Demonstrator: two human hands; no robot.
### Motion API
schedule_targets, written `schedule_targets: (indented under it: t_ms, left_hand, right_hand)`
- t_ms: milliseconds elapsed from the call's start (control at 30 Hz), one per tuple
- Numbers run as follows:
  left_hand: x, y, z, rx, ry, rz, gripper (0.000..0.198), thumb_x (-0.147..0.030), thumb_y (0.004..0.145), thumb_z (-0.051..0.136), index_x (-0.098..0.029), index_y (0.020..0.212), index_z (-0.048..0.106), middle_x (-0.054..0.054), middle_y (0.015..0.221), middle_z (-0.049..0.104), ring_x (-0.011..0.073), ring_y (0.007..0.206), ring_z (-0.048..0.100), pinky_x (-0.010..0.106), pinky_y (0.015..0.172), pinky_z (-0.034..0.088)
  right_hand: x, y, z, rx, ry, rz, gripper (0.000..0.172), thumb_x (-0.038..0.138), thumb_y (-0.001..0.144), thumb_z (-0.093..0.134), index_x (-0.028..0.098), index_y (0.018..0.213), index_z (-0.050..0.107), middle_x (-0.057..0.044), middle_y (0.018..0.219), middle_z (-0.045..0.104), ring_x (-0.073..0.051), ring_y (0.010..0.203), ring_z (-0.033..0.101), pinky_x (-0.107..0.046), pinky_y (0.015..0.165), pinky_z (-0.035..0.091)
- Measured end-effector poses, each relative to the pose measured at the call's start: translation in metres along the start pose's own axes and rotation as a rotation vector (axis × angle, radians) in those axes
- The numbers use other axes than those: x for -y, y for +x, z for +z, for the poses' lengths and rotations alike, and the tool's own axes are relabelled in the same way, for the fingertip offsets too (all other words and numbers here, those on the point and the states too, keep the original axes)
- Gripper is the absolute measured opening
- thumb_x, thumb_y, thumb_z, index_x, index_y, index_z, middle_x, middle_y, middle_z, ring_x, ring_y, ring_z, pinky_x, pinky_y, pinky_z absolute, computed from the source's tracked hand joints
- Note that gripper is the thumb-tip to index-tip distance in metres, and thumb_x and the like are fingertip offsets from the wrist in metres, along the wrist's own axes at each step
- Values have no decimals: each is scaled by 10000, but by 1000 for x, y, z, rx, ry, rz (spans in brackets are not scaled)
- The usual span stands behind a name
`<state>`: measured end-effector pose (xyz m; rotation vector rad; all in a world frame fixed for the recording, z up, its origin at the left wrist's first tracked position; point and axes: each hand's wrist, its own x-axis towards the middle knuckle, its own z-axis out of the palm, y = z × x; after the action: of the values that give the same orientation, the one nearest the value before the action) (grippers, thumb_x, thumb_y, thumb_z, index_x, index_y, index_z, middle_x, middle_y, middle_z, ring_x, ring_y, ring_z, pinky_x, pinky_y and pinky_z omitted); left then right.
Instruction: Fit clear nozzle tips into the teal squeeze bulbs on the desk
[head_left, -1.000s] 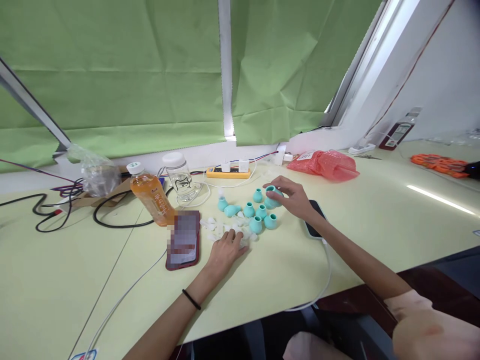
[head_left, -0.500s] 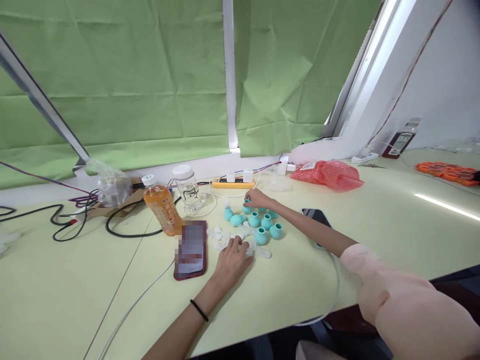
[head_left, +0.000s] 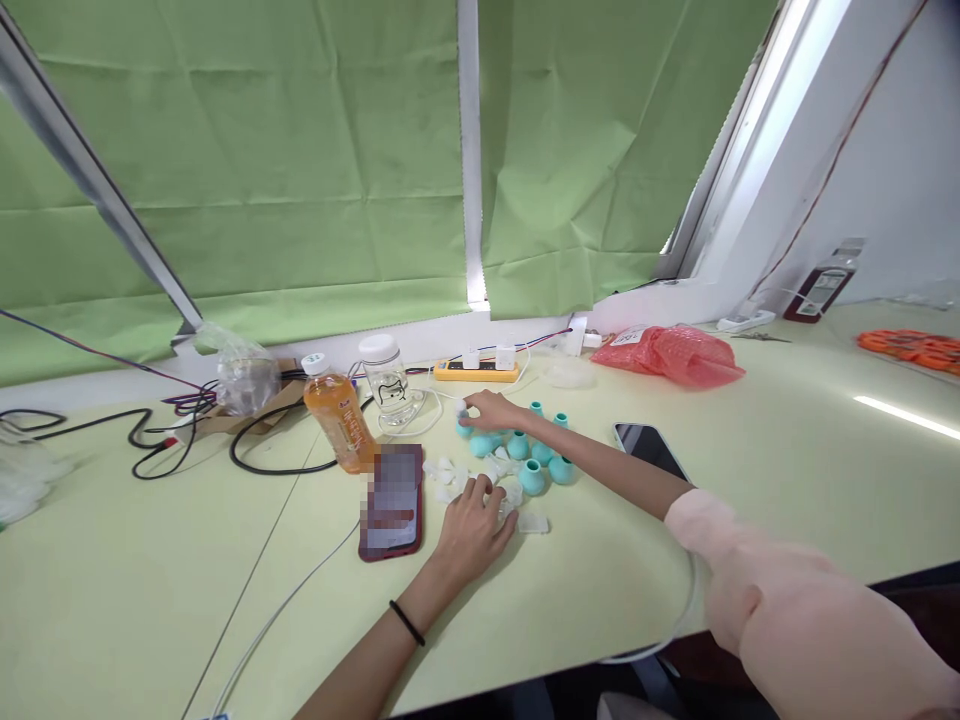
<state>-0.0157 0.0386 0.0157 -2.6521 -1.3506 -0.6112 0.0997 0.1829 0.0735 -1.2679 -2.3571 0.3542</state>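
Observation:
My right hand (head_left: 491, 410) reaches across with its thumb and forefinger pinched round a small whitish translucent piece (head_left: 460, 407), which sits at the mouth of the leftmost teal pot (head_left: 463, 428). Several more small round teal pots (head_left: 532, 478) stand to the right, partly under my right forearm; one teal pot (head_left: 482, 445) lies on its side. My left hand (head_left: 471, 530) rests on the table with bent fingers apart, over loose translucent pieces (head_left: 446, 472). What lies beneath those fingers is partly hidden. A flat clear piece (head_left: 533, 523) lies beside my left thumb.
Left of my hands are a red-cased phone (head_left: 394, 500), an orange drink bottle (head_left: 339, 412) and a clear jar (head_left: 386, 380). Behind stands a yellow power strip (head_left: 476, 372). A second phone (head_left: 651, 450) and red bubble wrap (head_left: 671, 355) are to the right.
My right hand has moved left from one teal pot to the leftmost pot with the whitish piece on it. My left hand stays over the translucent pieces. The view has shifted slightly.

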Motion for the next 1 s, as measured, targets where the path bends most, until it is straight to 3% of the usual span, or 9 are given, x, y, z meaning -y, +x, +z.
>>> schedule_targets:
  t_ms: [167,233,367,433,533,733,800,900,1000]
  left_hand:
    - [2,-2,-6,-154,-184,-39,194,-295,811,328,-161,810,468,68,800,502,174,766,473,286,619,401]
    - [6,-3,-8,-253,-354,-106,191,-276,820,302,-163,761,444,50,747,494,152,718,464,273,628,382]
    - [15,-3,-12,-387,-728,-250,278,-335,836,228,-168,700,403,5,627,430,111,574,400,238,544,328]
    - [18,-2,-12,-334,-881,-240,347,-393,831,201,-162,679,411,-12,565,394,100,522,359,230,498,293]
    - [18,1,-8,-117,-1009,-221,393,-453,797,289,-154,565,393,-40,482,314,76,461,298,217,448,233]
    - [20,10,3,229,-1448,-487,466,-470,764,347,-170,417,265,-72,362,210,39,344,180,201,378,134]
    - [24,12,2,263,-1553,-539,472,-477,770,301,-183,405,247,-77,327,179,44,316,167,204,361,159]
    - [31,14,-4,42,-1386,-571,466,-478,789,258,-178,438,320,-67,354,217,62,336,222,210,380,227]
    - [37,14,-4,-222,-765,-451,320,-429,770,394,-156,663,522,-16,522,412,103,499,387,224,488,319]
  right_hand:
    - [20,-31,-28,-182,89,-26,239,337,798,367,149,880,489,-50,844,567,-139,775,518,-238,672,388]
    - [29,-58,-36,-262,272,-58,221,318,801,342,147,869,463,-35,791,553,-114,682,511,-215,602,395]
    - [43,-115,-30,-35,205,-193,116,277,721,449,168,691,477,22,591,493,-84,521,423,-195,482,325]
    - [45,-134,-19,2,89,-223,76,243,656,500,174,626,487,26,547,489,-89,509,410,-204,480,293]
    - [43,-144,1,-14,24,-243,41,210,596,517,184,626,526,15,562,524,-101,524,430,-213,493,286]
    - [34,-145,21,-72,85,-341,59,189,613,490,183,617,549,19,498,486,-87,464,388,-209,464,279]
    - [31,-146,22,-139,75,-366,99,205,628,490,179,681,570,9,518,496,-95,478,400,-216,466,279]
    - [28,-148,20,-205,190,-319,119,250,678,490,163,706,567,8,523,473,-95,490,398,-221,485,301]
    - [29,-148,15,-137,486,-170,209,322,758,449,145,703,544,-3,579,470,-97,544,422,-217,525,344]
